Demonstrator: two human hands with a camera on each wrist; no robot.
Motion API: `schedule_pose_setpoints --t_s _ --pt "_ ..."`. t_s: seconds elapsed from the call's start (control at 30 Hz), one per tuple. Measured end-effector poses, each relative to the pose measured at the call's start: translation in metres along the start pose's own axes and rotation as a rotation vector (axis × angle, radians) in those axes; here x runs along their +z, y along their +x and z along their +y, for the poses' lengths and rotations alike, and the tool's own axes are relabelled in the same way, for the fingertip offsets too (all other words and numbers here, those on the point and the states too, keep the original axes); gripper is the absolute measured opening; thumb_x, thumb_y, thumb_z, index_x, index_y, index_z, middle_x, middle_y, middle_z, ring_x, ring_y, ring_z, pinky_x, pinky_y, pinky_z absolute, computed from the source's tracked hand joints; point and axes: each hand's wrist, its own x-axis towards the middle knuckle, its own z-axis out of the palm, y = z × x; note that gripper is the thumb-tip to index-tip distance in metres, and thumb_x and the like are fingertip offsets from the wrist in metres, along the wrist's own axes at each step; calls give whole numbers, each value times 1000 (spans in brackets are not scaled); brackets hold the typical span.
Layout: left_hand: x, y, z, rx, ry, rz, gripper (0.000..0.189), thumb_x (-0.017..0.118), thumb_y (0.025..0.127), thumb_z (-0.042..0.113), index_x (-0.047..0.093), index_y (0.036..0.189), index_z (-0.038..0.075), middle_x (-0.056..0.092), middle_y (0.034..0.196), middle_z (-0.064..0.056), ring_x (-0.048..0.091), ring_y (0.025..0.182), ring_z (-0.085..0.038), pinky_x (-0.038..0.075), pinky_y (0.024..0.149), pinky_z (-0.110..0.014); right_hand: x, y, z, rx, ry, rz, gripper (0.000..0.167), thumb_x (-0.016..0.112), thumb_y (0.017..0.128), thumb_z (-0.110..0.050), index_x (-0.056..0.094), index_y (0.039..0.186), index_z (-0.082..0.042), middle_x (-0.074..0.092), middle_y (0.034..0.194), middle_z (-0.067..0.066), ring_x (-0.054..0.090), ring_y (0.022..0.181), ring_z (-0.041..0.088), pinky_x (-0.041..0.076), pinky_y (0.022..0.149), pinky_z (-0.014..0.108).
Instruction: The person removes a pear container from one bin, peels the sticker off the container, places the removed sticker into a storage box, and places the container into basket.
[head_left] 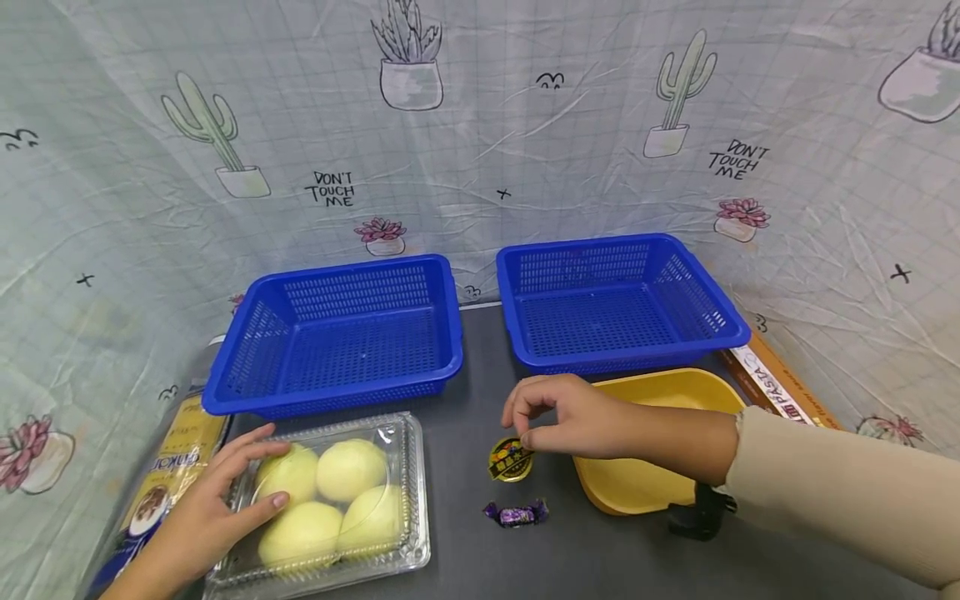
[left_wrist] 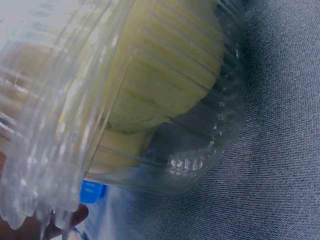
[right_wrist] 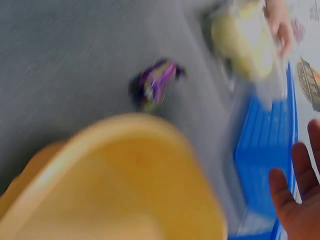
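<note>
My left hand [head_left: 217, 492] rests on a clear plastic clamshell box [head_left: 417, 508] of several pale yellow-green fruits [head_left: 351, 469], with its thumb on the lid and its fingers spread toward the far left. The left wrist view is filled by the box's ribbed side [left_wrist: 200, 165]. Between thumb and index finger, my right hand [head_left: 558, 414] pinches a small round black-and-gold package [head_left: 512, 460] over the grey table. In the right wrist view its other fingers [right_wrist: 302, 170] stand out loosely. A purple-wrapped candy [head_left: 516, 514] lies just nearer to me.
Two blue baskets [head_left: 330, 392] [head_left: 622, 358] stand side by side at the back. A yellow bin [head_left: 660, 487] sits under my right forearm. Long packages, one blue-and-gold [head_left: 176, 458] and one marked pasta [head_left: 772, 387], lie along the sides. A patterned cloth [head_left: 480, 150] hangs behind.
</note>
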Motion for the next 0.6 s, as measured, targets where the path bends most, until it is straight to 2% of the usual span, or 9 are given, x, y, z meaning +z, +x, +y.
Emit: schedule_pose_setpoints --t_s 0.2,0.3,0.5,0.6 --pt "1 -1 0 23 -3 10 53 83 95 14 63 143 22 38 165 -7 29 150 -12 35 97 -80 -32 -30 22 57 64 -34 18 68 95 2 66 89 -14 73 109 5 69 105 24 60 91 39" --pt "1 -2 0 29 -9 15 53 83 95 13 64 143 22 38 165 -3 28 148 -4 34 97 -79 -46 -44 34 81 51 -53 15 68 96 3 66 92 -11 73 104 5 69 95 21 60 84 34" --pt "0 -3 -2 32 -7 18 54 84 94 14 63 143 23 38 165 -6 28 148 -4 34 96 -82 -67 -69 60 215 31 -72 8 68 99 0 67 96 -7 71 103 7 65 87 17 56 75 29" --pt "1 -3 -2 34 -4 24 54 85 93 14 63 142 22 39 164 -8 31 150 -16 34 95 -84 -73 -79 73 286 28 -98 7 69 99 -3 68 96 -10 71 101 6 63 85 17 53 73 27"
